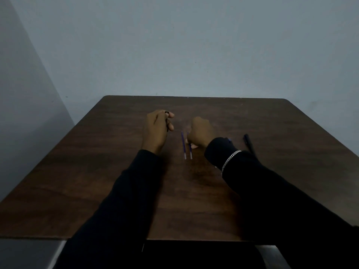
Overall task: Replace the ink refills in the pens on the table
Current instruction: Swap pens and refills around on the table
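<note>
Two thin blue ink refills lie side by side on the brown table (116,171), pointing away from me. My right hand (200,133) is down on the table over the right refill (191,152), fingers curled and its thumb touching that refill. The left refill (183,146) lies free beside it. My left hand (157,129) is raised a little to the left and grips a dark pen barrel (167,113), whose end shows between thumb and fingers. A dark pen (249,143) lies to the right, behind my right wrist.
The table stands against a pale wall, with another wall close on the left. Its near edge is at the bottom of the view. Both my forearms, in black sleeves, reach across it, and a silver chain bracelet (230,159) sits on my right wrist.
</note>
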{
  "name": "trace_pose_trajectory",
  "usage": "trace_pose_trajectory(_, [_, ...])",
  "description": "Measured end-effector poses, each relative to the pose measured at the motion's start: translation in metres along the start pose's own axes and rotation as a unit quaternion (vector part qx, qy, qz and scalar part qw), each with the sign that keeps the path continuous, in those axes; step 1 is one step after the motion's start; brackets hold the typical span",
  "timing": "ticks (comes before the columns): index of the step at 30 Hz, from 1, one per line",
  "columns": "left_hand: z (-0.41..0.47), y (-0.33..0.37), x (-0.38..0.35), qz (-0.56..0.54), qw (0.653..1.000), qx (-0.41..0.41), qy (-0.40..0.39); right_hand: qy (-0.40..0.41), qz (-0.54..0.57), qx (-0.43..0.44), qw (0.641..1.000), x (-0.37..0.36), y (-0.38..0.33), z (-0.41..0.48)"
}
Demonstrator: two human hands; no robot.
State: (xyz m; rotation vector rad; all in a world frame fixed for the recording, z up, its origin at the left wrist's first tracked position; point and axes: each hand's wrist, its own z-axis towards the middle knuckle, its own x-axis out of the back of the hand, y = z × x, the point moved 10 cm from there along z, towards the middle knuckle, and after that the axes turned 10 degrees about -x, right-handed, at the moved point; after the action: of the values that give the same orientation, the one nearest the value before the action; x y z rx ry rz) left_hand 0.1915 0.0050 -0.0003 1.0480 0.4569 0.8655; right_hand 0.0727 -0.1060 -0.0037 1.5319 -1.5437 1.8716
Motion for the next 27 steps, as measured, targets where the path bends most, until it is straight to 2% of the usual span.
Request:
trace_pose_trajectory(4, [-0.001, 0.000, -0.003, 0.005, 1.000, -0.001, -0.010, -0.027, 0.038, -0.014, 0.999, -0.001, 0.005, 0.002])
trace_pose_trajectory(8, [-0.002, 0.001, -0.003, 0.005, 1.000, -0.001, -0.009, -0.001, 0.059, -0.020, 0.998, 0.026, 0.014, 0.004])
trace_pose_trajectory(14, [-0.005, 0.001, -0.015, 0.017, 0.999, -0.009, -0.031, 0.013, -0.060, -0.039, 0.997, 0.059, 0.031, -0.010])
trace_pose_trajectory(16, [-0.007, 0.000, -0.018, 0.021, 0.999, -0.011, -0.041, -0.015, -0.091, -0.052, 0.994, 0.048, 0.036, -0.014])
trace_pose_trajectory(19, [-0.009, -0.001, -0.023, 0.025, 0.998, -0.013, -0.052, -0.051, -0.116, -0.061, 0.990, 0.031, 0.040, -0.020])
trace_pose_trajectory(27, [-0.011, -0.003, -0.030, 0.029, 0.997, -0.016, -0.071, -0.047, -0.139, -0.071, 0.987, 0.018, 0.037, -0.024])
